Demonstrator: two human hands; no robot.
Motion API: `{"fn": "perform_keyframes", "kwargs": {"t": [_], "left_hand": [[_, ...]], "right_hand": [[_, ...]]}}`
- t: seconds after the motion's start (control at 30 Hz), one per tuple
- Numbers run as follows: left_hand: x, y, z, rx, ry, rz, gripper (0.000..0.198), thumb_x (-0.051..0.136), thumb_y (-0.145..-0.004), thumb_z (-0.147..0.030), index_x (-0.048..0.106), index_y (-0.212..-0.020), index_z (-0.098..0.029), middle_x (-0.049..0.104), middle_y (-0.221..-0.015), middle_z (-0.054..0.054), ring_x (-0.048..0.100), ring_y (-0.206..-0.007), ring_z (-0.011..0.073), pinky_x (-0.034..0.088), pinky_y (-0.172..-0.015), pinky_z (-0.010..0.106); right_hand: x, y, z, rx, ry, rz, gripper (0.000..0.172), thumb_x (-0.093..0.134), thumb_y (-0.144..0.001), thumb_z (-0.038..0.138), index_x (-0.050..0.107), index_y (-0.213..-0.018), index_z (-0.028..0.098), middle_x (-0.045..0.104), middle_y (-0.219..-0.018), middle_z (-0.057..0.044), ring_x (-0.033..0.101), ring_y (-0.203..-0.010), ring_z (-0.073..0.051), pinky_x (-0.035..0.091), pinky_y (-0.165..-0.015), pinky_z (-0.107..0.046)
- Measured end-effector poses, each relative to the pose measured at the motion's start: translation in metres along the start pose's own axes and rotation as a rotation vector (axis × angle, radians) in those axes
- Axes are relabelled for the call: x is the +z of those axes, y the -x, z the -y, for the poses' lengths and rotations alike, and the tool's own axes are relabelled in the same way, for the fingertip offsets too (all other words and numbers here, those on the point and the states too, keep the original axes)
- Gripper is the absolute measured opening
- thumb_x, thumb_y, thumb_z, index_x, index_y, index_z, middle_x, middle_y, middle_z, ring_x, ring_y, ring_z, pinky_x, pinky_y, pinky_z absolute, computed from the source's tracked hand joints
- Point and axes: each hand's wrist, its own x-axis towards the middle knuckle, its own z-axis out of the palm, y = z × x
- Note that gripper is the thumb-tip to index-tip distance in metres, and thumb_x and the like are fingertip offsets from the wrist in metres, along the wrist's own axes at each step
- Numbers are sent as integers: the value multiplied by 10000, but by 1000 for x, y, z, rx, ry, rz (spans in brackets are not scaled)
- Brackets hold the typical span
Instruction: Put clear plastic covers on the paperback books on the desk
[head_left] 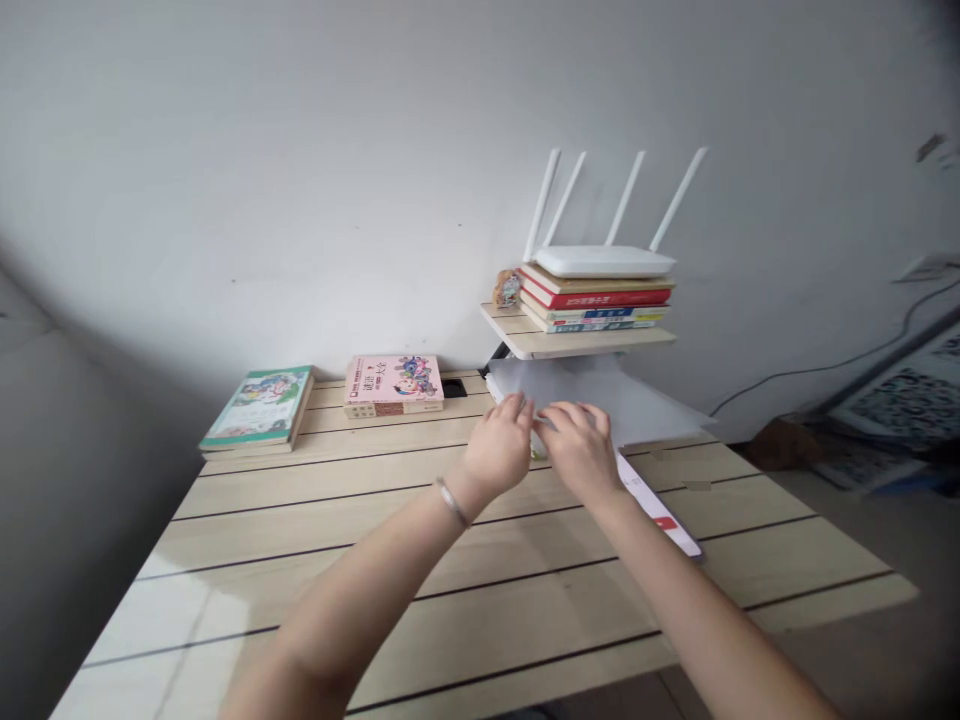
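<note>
Both hands reach forward over a light wooden desk [315, 560]. My left hand [499, 445], with a thin bracelet on its wrist, rests with fingers curled down on the edge of a sheet of white paper [645, 405]. My right hand [581, 450] lies right beside it, fingers bent onto the same paper. The paper spreads out beneath a small raised shelf [592, 343]. A white booklet with a red mark [664, 520] lies under my right wrist, pointing toward the desk's right side.
On the shelf sit a stack of books [596, 300] and a white router with several antennas [604, 260]. A pink book [394, 385] and a green book [262, 405] lie at the desk's back left. A cable runs along the wall at right.
</note>
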Motion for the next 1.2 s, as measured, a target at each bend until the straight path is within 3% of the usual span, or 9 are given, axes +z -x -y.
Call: {"fn": "perform_keyframes", "kwargs": {"t": [0.13, 0.23, 0.33, 0.4, 0.57, 0.77, 0.97, 1.07, 1.2], "left_hand": [[20, -36, -1, -65, 53, 70, 450, 447, -866, -113, 442, -1313, -64, 521, -1323, 201, 498, -1237, 259, 413, -1009, 383], [29, -43, 5, -109, 114, 79, 294, 414, -904, -151, 590, -1133, -96, 649, -1085, 176, 639, -1020, 260, 501, -862, 384], [32, -44, 9, -162, 216, 49, 310, 379, -944, -217, 603, -1128, -106, 668, -1051, 169, 660, -961, 253, 510, -825, 367], [33, -44, 11, -195, 309, 7, 344, 366, -959, -243, 564, -1211, -120, 662, -1113, 163, 645, -1015, 240, 488, -876, 352], [34, -36, 12, -280, 601, -125, 374, 343, -971, -268, 534, -1280, -179, 659, -1185, 119, 606, -1109, 221, 441, -959, 341], [46, -18, 14, -429, 980, -287, 335, 410, -943, -261, 560, -1240, -217, 657, -1190, 97, 612, -1099, 210, 464, -944, 363], [36, 21, 14, -597, 1303, -421, 309, 386, -952, -303, 539, -1190, -179, 585, -1280, 153, 601, -1122, 228, 535, -843, 354], [10, 60, 17, -752, 1513, -553, 258, 492, -906, -287, 555, -1124, -164, 565, -1298, 166, 570, -1167, 260, 532, -873, 392], [-29, 129, 28, -1016, 1709, -832, 198, 506, -892, -223, 566, -1062, -139, 618, -1211, 186, 570, -1167, 277, 513, -911, 465]], "right_hand": [[-5, 3, -2, 3, 31, -116, 213, 529, -862, 77, 695, -836, 208, 717, -964, -48, 535, -1013, -211, 244, -932, -392], [-11, 16, -5, 33, 51, -221, 141, 578, -859, 134, 688, -873, 221, 706, -1019, -51, 543, -1011, -218, 270, -910, -392], [-16, 35, -8, 56, 36, -249, 76, 604, -857, 177, 672, -844, 208, 706, -930, -57, 575, -907, -199, 322, -875, -365], [-14, 47, -12, 60, 3, -176, 87, 580, -877, 198, 667, -887, 196, 703, -932, -66, 592, -896, -197, 353, -878, -352], [6, 59, -28, 116, -79, 62, 323, 437, -942, 275, 622, -1163, 129, 634, -1200, -147, 567, -1094, -266, 408, -935, -384], [22, 52, -39, 179, -66, 297, 364, 400, -940, 312, 642, -1173, 171, 636, -1227, -124, 562, -1134, -323, 440, -917, -481], [27, 35, -51, 187, -99, 343, 333, 428, -917, 285, 681, -1118, 201, 672, -1164, -114, 630, -1038, -268, 491, -875, -412], [33, 29, -59, 177, -130, 352, 336, 422, -913, 275, 694, -1097, 206, 684, -1140, -111, 651, -1005, -251, 511, -851, -387], [40, 25, -65, 175, -126, 370, 337, 422, -900, 263, 708, -1070, 214, 696, -1112, -104, 666, -960, -257, 522, -818, -392]]}}
